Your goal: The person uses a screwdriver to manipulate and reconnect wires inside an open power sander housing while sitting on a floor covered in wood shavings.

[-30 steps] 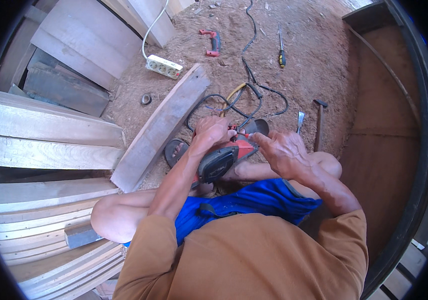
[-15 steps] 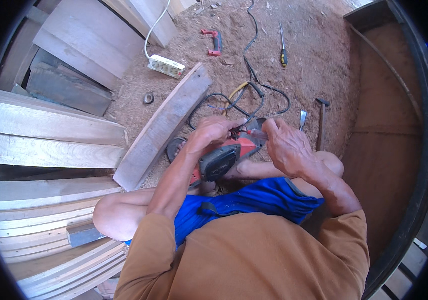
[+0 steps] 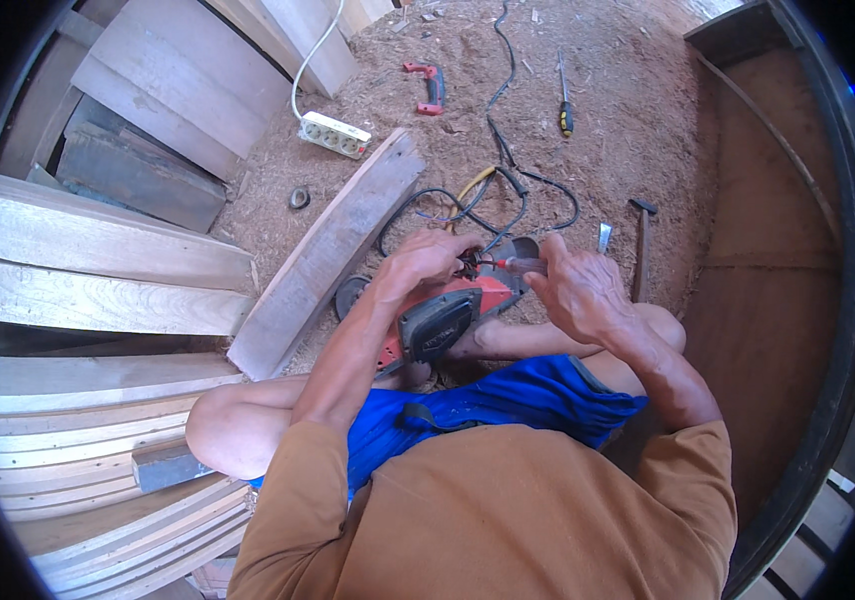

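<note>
A red and black power tool (image 3: 445,315) lies on the sawdust ground between my knees. My left hand (image 3: 426,262) rests on its top and steadies it. My right hand (image 3: 580,290) grips a screwdriver (image 3: 520,265) with a clear handle, its tip pointing left into the tool's housing beside my left fingers. The tool's black cord (image 3: 508,195) runs away from me across the ground.
A long plank (image 3: 333,250) lies diagonally left of the tool. Stacked boards (image 3: 98,270) fill the left side. A white power strip (image 3: 334,134), red clamp (image 3: 432,85), a second screwdriver (image 3: 566,105) and a hammer (image 3: 641,245) lie on the ground. A dark curved wall (image 3: 778,250) stands right.
My right hand has shifted slightly and now holds the screwdriver level, with its tip against the tool. My left hand stays on the tool.
</note>
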